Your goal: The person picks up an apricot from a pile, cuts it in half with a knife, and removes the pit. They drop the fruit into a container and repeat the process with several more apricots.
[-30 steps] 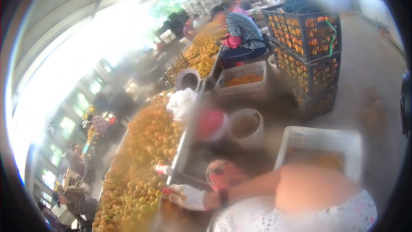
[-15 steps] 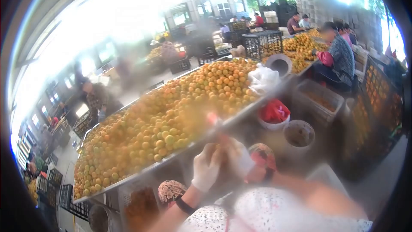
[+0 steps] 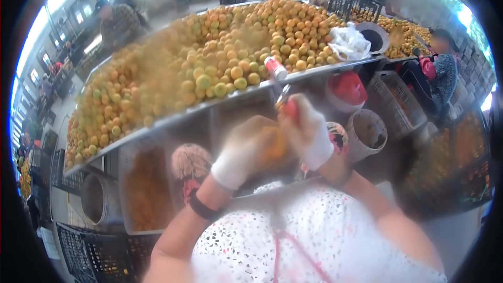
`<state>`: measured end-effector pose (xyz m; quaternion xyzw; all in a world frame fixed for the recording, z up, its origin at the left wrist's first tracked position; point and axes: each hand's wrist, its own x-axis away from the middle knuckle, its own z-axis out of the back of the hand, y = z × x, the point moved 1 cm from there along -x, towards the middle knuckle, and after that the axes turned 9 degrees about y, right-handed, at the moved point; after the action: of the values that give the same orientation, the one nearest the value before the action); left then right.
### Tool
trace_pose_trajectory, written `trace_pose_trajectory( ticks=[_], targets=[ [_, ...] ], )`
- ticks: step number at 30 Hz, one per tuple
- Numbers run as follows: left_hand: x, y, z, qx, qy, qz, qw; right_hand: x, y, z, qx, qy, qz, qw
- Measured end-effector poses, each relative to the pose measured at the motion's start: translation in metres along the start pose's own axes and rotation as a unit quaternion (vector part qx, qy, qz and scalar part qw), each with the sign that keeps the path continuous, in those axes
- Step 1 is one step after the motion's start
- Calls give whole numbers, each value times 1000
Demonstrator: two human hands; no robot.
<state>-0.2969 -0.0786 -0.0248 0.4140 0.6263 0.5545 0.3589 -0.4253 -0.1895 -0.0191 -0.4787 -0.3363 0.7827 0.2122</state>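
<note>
My left hand [image 3: 245,152], in a white glove, is curled around a blurred orange fruit [image 3: 275,144] in front of my chest. Close beside it, my right hand [image 3: 310,133], gloved too, is closed on a red-handled tool [image 3: 289,110] with a shiny metal part above the fingers. A red-and-white cylinder [image 3: 276,68] lies in line with this tool, over the table's near edge; whether the two are joined I cannot tell. Behind both hands, round orange and yellow-green fruit [image 3: 236,68] is heaped on the long metal-edged table [image 3: 230,97].
Under the table are a bin of orange scraps [image 3: 149,188], a grey bucket [image 3: 97,199], a red-lined tub [image 3: 346,91] and a pale bucket [image 3: 369,128]. Black crates [image 3: 99,254] stand at lower left. A white plastic bag [image 3: 350,42] lies on the table. A co-worker [image 3: 440,73] sits at right.
My view has tilted down, so the table and fruit heap sit higher in the picture. My hands have drawn apart slightly, and the orange fruit and red handle now show.
</note>
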Motion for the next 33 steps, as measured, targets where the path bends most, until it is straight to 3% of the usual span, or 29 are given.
trace_pose_trajectory(
  ticks=[2,7,10,12,14,15,17,18,19,20,21,22,23,25,27,28,30,31,33],
  targets=[
    [1,0,26,-66,69,-58,994,-5,11,-12,-19,44,-34,998],
    [5,-32,183,-146,316,-113,931,-7,69,-23,89,-26,-96,991],
    [34,-68,329,-302,417,-85,853,-3,98,-36,128,-30,-130,983],
    [52,-84,405,-405,470,0,784,-4,110,-46,74,-66,-195,976],
    [44,-64,433,-606,505,22,614,-8,120,-58,114,-76,-160,978],
    [27,-57,434,-546,520,-78,652,-8,126,-64,73,-94,-183,976],
    [-22,-19,363,-637,394,-237,619,-13,137,-75,34,-116,-210,970],
    [-54,8,314,-540,352,-227,730,-16,142,-81,35,-123,-203,971],
    [-91,0,321,-345,401,-111,841,-20,149,-87,32,-132,-195,971],
    [-123,-3,293,-278,394,-140,865,-22,153,-92,30,-140,-190,971],
    [-156,-15,297,-366,328,-182,851,-22,158,-96,28,-141,-197,970],
    [-188,-30,296,-418,324,-166,832,-23,163,-98,20,-148,-204,967],
    [-220,-37,292,-411,257,-181,856,-25,168,-100,12,-153,-210,965],
    [-269,-29,254,-496,220,-234,806,-28,173,-101,12,-162,-226,961],
    [-322,-33,245,-610,184,-309,706,-29,181,-102,17,-175,-248,953],
    [-345,-38,246,-611,178,-309,707,-30,184,-102,16,-171,-252,952],
    [-383,-46,244,-712,127,-252,643,-31,188,-100,-5,-192,-282,940],
    [-396,-50,246,-743,90,-184,637,-32,190,-100,0,-186,-283,941],
    [-415,-55,245,-765,57,-143,626,-36,190,-99,-8,-178,-288,941]
  ],
)
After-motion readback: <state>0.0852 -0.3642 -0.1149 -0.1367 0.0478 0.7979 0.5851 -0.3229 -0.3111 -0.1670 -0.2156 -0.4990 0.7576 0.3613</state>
